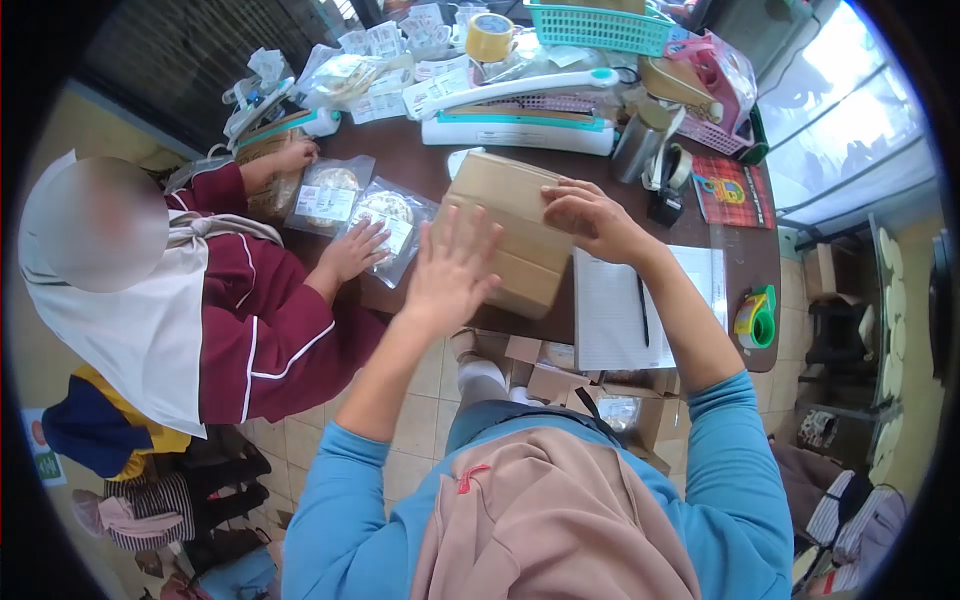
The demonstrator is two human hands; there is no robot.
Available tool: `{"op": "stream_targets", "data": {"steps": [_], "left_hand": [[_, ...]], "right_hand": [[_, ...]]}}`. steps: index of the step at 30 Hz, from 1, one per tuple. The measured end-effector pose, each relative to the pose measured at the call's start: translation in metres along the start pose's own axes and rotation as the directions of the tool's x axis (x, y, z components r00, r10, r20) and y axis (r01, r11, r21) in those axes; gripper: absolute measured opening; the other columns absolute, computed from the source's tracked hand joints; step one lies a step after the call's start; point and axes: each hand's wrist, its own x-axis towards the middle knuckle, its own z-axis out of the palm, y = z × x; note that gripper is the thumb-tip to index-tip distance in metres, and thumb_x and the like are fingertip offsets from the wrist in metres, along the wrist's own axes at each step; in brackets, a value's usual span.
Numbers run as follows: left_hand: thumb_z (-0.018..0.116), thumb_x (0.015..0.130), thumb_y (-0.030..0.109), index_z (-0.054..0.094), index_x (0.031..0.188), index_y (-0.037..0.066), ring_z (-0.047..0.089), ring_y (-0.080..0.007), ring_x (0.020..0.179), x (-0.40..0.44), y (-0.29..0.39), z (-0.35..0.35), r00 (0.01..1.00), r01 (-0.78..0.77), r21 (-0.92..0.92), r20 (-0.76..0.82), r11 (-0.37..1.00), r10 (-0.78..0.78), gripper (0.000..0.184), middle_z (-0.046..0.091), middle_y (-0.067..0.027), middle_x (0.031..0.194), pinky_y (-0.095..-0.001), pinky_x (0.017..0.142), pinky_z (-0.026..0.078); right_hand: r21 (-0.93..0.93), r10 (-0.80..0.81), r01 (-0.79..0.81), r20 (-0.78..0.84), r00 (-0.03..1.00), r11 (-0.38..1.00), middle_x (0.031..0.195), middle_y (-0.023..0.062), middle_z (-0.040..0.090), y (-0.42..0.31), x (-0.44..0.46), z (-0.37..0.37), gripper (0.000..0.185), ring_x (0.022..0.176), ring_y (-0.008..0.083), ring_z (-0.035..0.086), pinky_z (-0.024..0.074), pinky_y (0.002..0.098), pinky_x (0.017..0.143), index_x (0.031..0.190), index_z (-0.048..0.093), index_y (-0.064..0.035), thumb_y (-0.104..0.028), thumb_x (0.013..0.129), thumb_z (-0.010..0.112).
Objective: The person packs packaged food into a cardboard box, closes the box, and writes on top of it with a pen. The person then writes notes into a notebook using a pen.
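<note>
A closed brown cardboard box [520,245] lies at an angle on the dark table in front of me. My left hand [455,268] is flat over the box's left side, fingers stretched and spread. At the upper right edge of the box is my right hand [600,222], its fingers loosely bent and apart, fingertips at the cardboard. Under my right forearm lies a lined paper pad [605,315] with a black pen [643,310] on it. Left of the box are two clear labelled packets [385,215] of round, pale food.
A co-worker at the left has one hand [350,250] on a packet. Behind the box stand a white bag sealer [515,135], a metal flask [640,145] and a tape dispenser [670,195]. A green tape holder [757,320] is near the right edge. Open cartons [640,415] sit below.
</note>
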Motion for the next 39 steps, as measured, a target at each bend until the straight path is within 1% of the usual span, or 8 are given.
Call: {"op": "stream_targets", "data": {"steps": [9,14,20,23,25,28,35,39], "left_hand": [[0.053,0.084,0.045,0.029,0.142,0.009,0.01,-0.0372,0.139,0.008,-0.01,-0.006,0.999,0.014,-0.078,0.039,0.997,-0.011,0.073,0.016,-0.0148,0.151,-0.0583,0.107,0.008],[0.053,0.082,0.05,0.021,0.145,0.011,0.007,-0.0364,0.14,0.022,-0.015,-0.003,0.998,0.03,-0.193,0.061,0.981,-0.019,0.081,0.013,-0.0168,0.151,-0.058,0.108,0.005],[0.054,0.08,0.057,0.025,0.145,0.02,0.007,-0.0364,0.14,0.087,-0.029,-0.009,0.936,-0.245,-0.095,0.237,0.965,0.261,0.08,0.013,-0.0128,0.152,-0.0519,0.111,0.006],[0.053,0.08,0.057,0.027,0.144,0.019,0.007,-0.0365,0.139,0.079,-0.03,-0.009,0.937,-0.249,-0.113,0.225,0.962,0.269,0.079,0.014,-0.0119,0.152,-0.0514,0.111,0.007],[0.053,0.08,0.057,0.028,0.144,0.019,0.007,-0.0364,0.139,0.084,-0.026,-0.014,0.927,-0.246,-0.126,0.261,0.961,0.271,0.079,0.014,-0.0119,0.152,-0.0513,0.111,0.007],[0.052,0.08,0.058,0.028,0.143,0.018,0.006,-0.0359,0.14,0.086,-0.026,-0.009,0.928,-0.18,-0.118,0.309,0.977,0.209,0.078,0.013,-0.0118,0.152,-0.051,0.111,0.006],[0.045,0.084,0.059,0.029,0.143,0.019,0.006,-0.0334,0.14,0.08,-0.029,-0.005,0.942,-0.156,-0.113,0.281,0.981,0.183,0.073,0.011,-0.0103,0.152,-0.0499,0.112,0.005],[0.05,0.086,0.048,0.034,0.14,0.017,0.009,-0.0319,0.14,0.081,-0.029,-0.004,0.945,-0.142,-0.214,0.26,0.966,0.196,0.064,0.013,-0.0111,0.152,-0.0494,0.112,0.008]], "right_hand": [[0.384,0.178,-0.063,-0.273,0.945,0.921,0.126,0.0132,0.055,0.021,0.018,0.002,0.048,0.116,0.0278,0.052,0.0413,0.0357,0.1,0.12,0.057,-0.0073,-0.004,0.073,0.067],[-0.256,0.048,-0.037,0.036,0.998,0.966,0.132,0.0067,0.051,-0.018,-0.001,-0.002,0.047,0.13,0.035,0.036,0.022,0.0487,0.11,0.123,0.058,-0.0208,-0.024,0.078,0.069],[0.282,0.237,-0.187,-0.157,0.959,0.941,0.106,0.0062,0.067,-0.021,-0.037,0.006,0.023,0.116,0.0239,0.054,0.0302,0.0497,0.105,0.107,0.066,-0.0091,-0.017,0.085,0.064],[0.681,0.806,-0.432,-0.493,0.328,0.592,0.084,0.0139,0.068,0.022,-0.128,-0.003,0.022,0.076,0.0184,0.066,0.0497,0.0321,0.066,0.099,0.065,-0.0026,-0.018,0.082,0.065],[0.057,0.506,-0.948,-0.854,0.116,0.313,0.09,0.0193,0.064,0.062,-0.216,-0.02,0.031,0.081,0.0329,0.062,0.0486,0.0425,0.071,0.101,0.059,0.0019,-0.016,0.078,0.067],[0.119,0.654,-0.983,-0.735,-0.181,-0.137,0.11,0.0252,0.057,0.088,-0.289,-0.034,0.061,0.099,0.0395,0.056,0.044,0.0442,0.086,0.125,0.039,-0.0002,-0.024,0.077,0.067],[0.543,0.763,-0.814,-0.61,-0.213,0.207,0.109,0.0176,0.058,0.068,-0.317,-0.091,0.048,0.096,0.0256,0.06,0.0494,0.0354,0.079,0.126,0.043,-0.0003,-0.014,0.083,0.056],[0.482,0.771,-0.606,-0.463,0.437,0.633,0.111,0.0097,0.054,-0.05,-0.153,-0.104,0.058,0.098,0.0172,0.056,0.0473,0.0286,0.082,0.127,0.044,-0.0031,-0.006,0.073,0.065]]}}
